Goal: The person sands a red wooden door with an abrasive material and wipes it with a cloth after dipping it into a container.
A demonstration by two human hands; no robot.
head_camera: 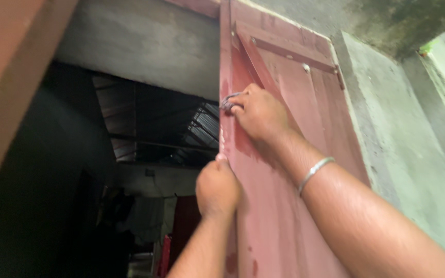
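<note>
R hand (261, 114) on door (284, 226) edge above L hand (217, 189) — wall (413, 154) to right.

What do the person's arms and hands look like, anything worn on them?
Both forearms are bare, with no sleeves or gloves in view. The right arm wears a thin silver bangle at the wrist. The left hand and right hand show no rings.

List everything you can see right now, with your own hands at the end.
door: one, reddish-brown wood with a diagonal brace, open, centre right
small tool: one, grey, at the door's edge; kind unclear
walls: grey concrete, right of and above the door
door frame: reddish-brown, far left
roof sheets: corrugated, dark, inside the doorway
bracelet: one, silver, on the right wrist
left hand: closed on the door's edge, lower
right hand: holds the small tool against the edge, higher
</note>
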